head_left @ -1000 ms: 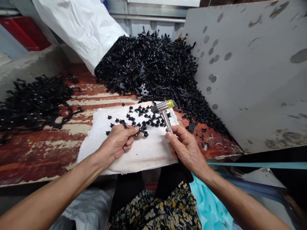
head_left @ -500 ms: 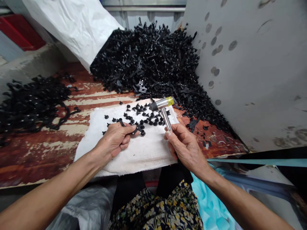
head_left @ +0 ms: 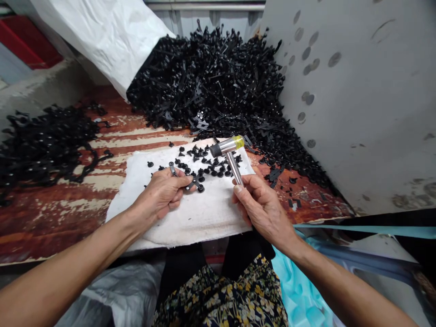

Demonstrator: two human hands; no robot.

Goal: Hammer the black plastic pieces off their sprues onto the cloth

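Observation:
My left hand (head_left: 162,190) pinches a black branched plastic part (head_left: 193,182) between thumb and fingers, just above the white cloth (head_left: 204,218). One arm of that part pokes up behind my thumb, and a round knob shows at its right end. My right hand (head_left: 260,204) is closed round the handle of a small mallet (head_left: 227,146), which has a metal head, a black face on the left and a yellow one on the right. The mallet head is raised over the cloth. Under and behind it, several small black round-headed plugs (head_left: 214,172) lie scattered on the cloth.
A large heap of black plastic parts (head_left: 218,77) spills from a white sack (head_left: 112,41) at the back. More black parts (head_left: 44,141) are piled at the left on the worn red-brown table (head_left: 85,213). A grey panel (head_left: 357,113) borders the right side.
My left hand has shifted slightly left and turned the black part, so its upright arm shows more. The mallet head has moved a little left; my right hand keeps its grip.

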